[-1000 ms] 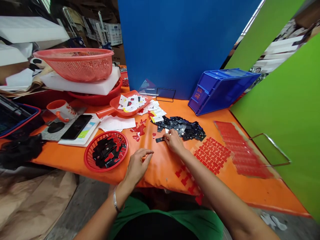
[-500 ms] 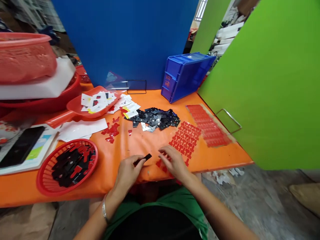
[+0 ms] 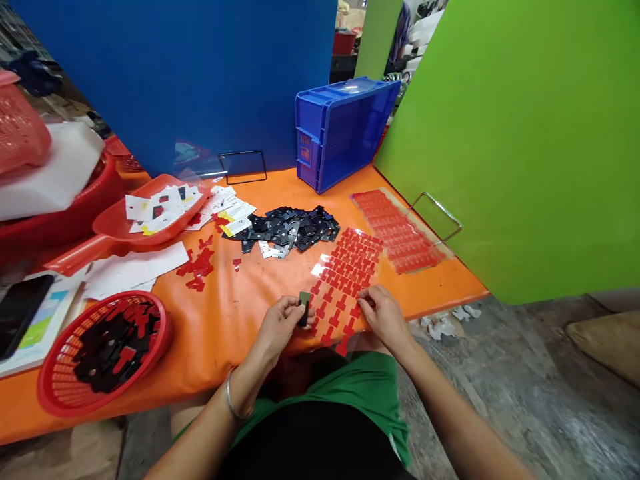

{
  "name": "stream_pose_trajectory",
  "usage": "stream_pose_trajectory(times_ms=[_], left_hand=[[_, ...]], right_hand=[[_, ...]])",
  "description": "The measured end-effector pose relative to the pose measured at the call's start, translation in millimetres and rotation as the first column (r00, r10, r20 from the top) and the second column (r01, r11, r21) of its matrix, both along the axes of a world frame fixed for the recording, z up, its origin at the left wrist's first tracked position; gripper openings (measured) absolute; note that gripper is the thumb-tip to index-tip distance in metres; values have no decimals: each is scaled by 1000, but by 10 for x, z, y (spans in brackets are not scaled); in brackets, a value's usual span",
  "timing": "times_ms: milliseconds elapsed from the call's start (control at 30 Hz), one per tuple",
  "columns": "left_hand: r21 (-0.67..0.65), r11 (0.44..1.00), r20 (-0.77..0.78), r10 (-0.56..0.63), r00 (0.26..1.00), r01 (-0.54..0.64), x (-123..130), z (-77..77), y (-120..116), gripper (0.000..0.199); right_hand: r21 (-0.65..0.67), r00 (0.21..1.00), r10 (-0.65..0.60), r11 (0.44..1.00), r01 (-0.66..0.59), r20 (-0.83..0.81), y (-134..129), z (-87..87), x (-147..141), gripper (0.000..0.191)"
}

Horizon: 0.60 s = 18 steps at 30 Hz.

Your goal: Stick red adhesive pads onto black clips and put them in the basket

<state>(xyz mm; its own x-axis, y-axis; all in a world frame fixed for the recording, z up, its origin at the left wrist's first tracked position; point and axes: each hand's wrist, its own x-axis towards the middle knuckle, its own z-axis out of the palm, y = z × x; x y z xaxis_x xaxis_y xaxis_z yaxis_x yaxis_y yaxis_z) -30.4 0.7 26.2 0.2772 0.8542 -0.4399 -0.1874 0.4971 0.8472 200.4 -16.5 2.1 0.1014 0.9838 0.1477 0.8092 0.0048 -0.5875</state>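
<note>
My left hand (image 3: pixel 283 325) pinches a small flat black piece (image 3: pixel 304 312) upright between thumb and fingers, above the table's front edge. Just right of it lies a clear sheet of red T-shaped stickers (image 3: pixel 350 263), its lower rows more widely spaced. My right hand (image 3: pixel 384 315) is closed at the right edge of this sheet, thumb and forefinger together by a red sticker; what they grip, if anything, is too small to make out. Farther back sits a heap of black flat pieces (image 3: pixel 295 227). A red basket (image 3: pixel 163 333) at the left holds black and red pieces.
A red scoop (image 3: pixel 113 220) with white cards lies at the back left, near loose red pieces (image 3: pixel 197 267). A second red sheet (image 3: pixel 400 233) lies right. A blue crate (image 3: pixel 313 143) stands on its side between blue (image 3: pixel 200 73) and green panels (image 3: pixel 525 147).
My right hand has moved from above the sticker sheet to its right edge, and its fingers have closed. My left hand has turned the black piece upright. The view has shifted rightward.
</note>
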Motion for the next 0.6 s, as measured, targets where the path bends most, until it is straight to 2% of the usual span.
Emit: stream_pose_trajectory(times_ms=[200,433,600], left_hand=[[-49,999,-18,-1,1000,0,140,-28,82,32],[-28,998,-13,55,998,-55,206,-52,202,19],[-13,998,24,59,998,-58,291,-69,346,11]], right_hand=[[64,1000,-5,998,4,23,266,-26,-50,13],[77,999,41,996,-43,27,522,-11,-291,13],[-16,995,-27,999,29,91,666,-2,-398,9]])
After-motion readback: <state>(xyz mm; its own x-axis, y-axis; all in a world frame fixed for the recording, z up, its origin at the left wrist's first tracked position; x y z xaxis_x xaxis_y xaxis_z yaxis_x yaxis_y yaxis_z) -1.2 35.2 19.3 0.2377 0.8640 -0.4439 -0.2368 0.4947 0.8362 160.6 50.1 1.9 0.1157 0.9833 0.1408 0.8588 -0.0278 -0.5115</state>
